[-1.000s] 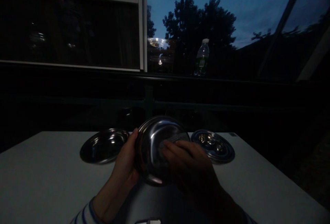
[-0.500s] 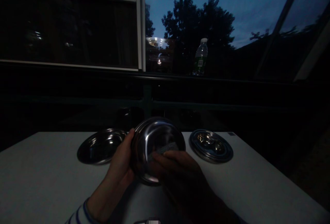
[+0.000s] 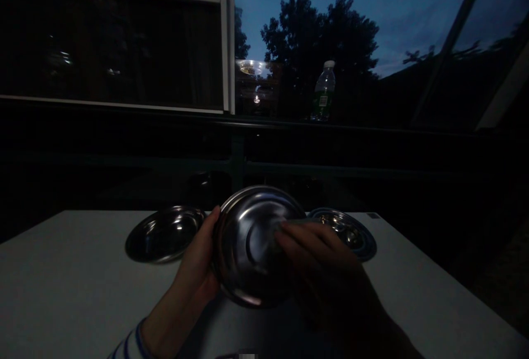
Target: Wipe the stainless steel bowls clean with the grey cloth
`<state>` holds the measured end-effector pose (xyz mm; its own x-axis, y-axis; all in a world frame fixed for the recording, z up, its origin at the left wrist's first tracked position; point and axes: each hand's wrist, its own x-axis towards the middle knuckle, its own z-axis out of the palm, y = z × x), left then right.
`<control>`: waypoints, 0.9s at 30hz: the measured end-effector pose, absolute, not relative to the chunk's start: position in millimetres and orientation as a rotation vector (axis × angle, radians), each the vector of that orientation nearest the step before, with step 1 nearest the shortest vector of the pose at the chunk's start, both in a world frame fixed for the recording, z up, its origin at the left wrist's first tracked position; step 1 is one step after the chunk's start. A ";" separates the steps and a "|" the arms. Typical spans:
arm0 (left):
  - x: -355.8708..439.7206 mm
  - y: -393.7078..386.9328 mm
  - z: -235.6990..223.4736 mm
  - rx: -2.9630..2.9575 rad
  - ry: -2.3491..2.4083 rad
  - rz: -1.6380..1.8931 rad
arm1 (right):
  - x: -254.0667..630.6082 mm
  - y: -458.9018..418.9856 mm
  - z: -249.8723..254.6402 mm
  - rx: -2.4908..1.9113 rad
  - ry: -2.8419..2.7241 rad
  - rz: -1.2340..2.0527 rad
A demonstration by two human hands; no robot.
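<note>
In front of me, a shiny round steel bowl (image 3: 248, 232) is tilted up, its rounded face with a ring mark toward me. My left hand (image 3: 202, 260) is closed on its left rim, thumb along the edge. My right hand (image 3: 318, 260), dark and somewhat blurred, is at the bowl's right side. Its fingers pinch a thin greyish pad (image 3: 303, 221), of which only an edge shows; whether it is cloth or sponge I cannot tell.
On the white table (image 3: 95, 282), a shallow steel dish (image 3: 161, 235) lies to the left, and several stacked steel plates or lids (image 3: 359, 238) lie right, partly behind my right hand. Beyond, a plastic bottle (image 3: 324, 92) with a green label stands by the window.
My right hand has moved right and slightly up across the bowl with the pad. The bowl has turned a little, so more of its face shows. My left hand keeps its grip.
</note>
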<state>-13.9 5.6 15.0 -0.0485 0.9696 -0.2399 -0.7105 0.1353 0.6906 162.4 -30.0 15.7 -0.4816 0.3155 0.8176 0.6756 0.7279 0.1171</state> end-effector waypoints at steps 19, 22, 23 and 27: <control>-10.0 3.5 12.1 0.488 0.858 1.389 | 147.7 -36.2 1.0 -0.673 -2.194 -0.630; -8.0 2.8 11.8 0.487 0.884 1.401 | 149.2 -34.1 5.0 -0.763 -2.125 -0.593; -6.9 2.2 11.7 0.487 0.891 1.406 | 149.8 -33.2 6.5 -0.775 -2.096 -0.604; -3.6 0.1 11.2 0.486 0.887 1.395 | 150.2 -29.9 8.2 -0.710 -2.112 -0.605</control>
